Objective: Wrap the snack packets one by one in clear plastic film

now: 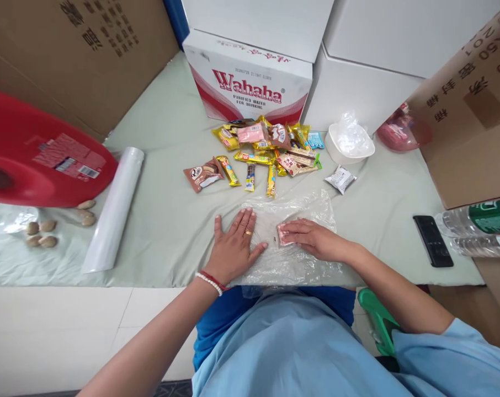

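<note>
A clear plastic sheet [312, 264] lies spread and wrinkled at the front edge of the table. My left hand [235, 242] rests flat on its left part, fingers apart, holding nothing. Near the sheet's middle, my right hand [312, 238] has its fingers closed over a small pink-wrapped snack pack [281, 236]; the palm side and most of the pack are hidden. Just beyond the sheet lies a pile of wrapped snacks [256, 157], with yellow and brown wrappers and another pink pack [253, 133] on top.
A Wahaha water carton [250, 82] stands behind the snacks. To the right are a white bowl [336, 149], a silvery packet [340, 180], a black phone [432, 240] and plastic bottles [477, 223]. A film roll [115, 209], walnuts [47, 226] and a red jug [35, 149] are left.
</note>
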Demonstrator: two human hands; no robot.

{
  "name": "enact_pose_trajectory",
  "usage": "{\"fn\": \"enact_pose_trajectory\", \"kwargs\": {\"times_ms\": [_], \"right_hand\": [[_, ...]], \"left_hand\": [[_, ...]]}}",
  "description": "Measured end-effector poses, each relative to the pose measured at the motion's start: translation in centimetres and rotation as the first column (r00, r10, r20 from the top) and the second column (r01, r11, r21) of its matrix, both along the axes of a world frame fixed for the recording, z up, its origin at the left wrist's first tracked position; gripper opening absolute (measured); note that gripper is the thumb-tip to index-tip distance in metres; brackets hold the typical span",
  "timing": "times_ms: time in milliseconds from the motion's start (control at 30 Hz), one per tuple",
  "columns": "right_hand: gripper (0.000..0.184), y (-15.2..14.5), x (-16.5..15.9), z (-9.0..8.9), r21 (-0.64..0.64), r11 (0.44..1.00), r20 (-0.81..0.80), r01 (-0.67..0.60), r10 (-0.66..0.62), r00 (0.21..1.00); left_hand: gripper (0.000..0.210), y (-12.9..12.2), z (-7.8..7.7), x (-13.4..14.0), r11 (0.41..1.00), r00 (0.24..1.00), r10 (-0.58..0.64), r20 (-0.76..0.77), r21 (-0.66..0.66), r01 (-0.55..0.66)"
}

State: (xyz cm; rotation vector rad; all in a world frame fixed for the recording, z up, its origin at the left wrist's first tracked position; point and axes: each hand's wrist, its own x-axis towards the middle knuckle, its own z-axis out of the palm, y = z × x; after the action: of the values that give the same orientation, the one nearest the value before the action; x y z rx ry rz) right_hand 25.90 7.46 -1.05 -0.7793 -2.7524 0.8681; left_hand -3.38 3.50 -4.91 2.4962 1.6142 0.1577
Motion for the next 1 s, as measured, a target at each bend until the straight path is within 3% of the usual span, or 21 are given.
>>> {"fn": "enact_pose_trajectory", "kwargs": {"times_ms": [100, 233, 333, 433, 533, 600, 700, 867, 1000], "right_hand": [[0.029, 4.2, -2.3, 2.8, 0.023, 0.999, 0.054, 0.038, -0.039, 0.998], [0.030, 12.7, -8.2, 4.7, 0.297, 0.921, 0.181, 0.253, -0.315, 0.932], [0.042, 20.2, -12.6, 3.8, 0.420, 0.846, 0.073, 0.328, -0.392, 0.917], [0.064, 26.3, -15.4, 2.0, 0.419, 0.843, 0.100, 0.336, -0.411, 0.906], [0.053, 28.9, -16.1, 1.1, 0.404, 0.853, 0.156, 0.331, -0.421, 0.894], [0.049, 28.4, -15.6, 1.4, 0.423, 0.838, 0.085, 0.343, -0.414, 0.906], [0.054, 24.2, -13.0, 2.6, 0.432, 0.816, -0.064, 0.385, -0.398, 0.915], [0.048, 11.6, -5.1, 4.0, 0.269, 0.923, -0.079, 0.276, -0.264, 0.961], [0.044, 2.8, -1.0, 2.0, 0.132, 0.949, -0.125, 0.285, -0.269, 0.955]], "left_hand": [[0.078, -0.1, 0.1, -0.1, 1.000, 1.000, 0.002, 0.003, 0.003, -0.002], [0.078, -0.2, 0.1, -0.1, 1.000, 1.000, 0.013, 0.003, 0.000, -0.013], [0.079, -0.2, 0.1, -0.1, 1.000, 1.000, 0.017, 0.002, -0.006, -0.017], [0.079, -0.1, 0.0, -0.1, 1.000, 1.000, 0.023, 0.002, 0.000, -0.023], [0.078, -0.1, 0.0, -0.1, 1.000, 1.000, 0.023, 0.003, 0.008, -0.023], [0.079, -0.1, 0.0, -0.1, 1.000, 1.000, 0.022, 0.003, 0.008, -0.022], [0.080, -0.1, 0.1, 0.0, 1.000, 1.000, 0.022, 0.008, 0.005, -0.022], [0.079, -0.1, 0.0, -0.1, 1.000, 1.000, 0.019, 0.020, 0.003, -0.019], [0.079, 0.0, 0.0, 0.0, 1.000, 1.000, 0.016, 0.012, 0.009, -0.016]]}}
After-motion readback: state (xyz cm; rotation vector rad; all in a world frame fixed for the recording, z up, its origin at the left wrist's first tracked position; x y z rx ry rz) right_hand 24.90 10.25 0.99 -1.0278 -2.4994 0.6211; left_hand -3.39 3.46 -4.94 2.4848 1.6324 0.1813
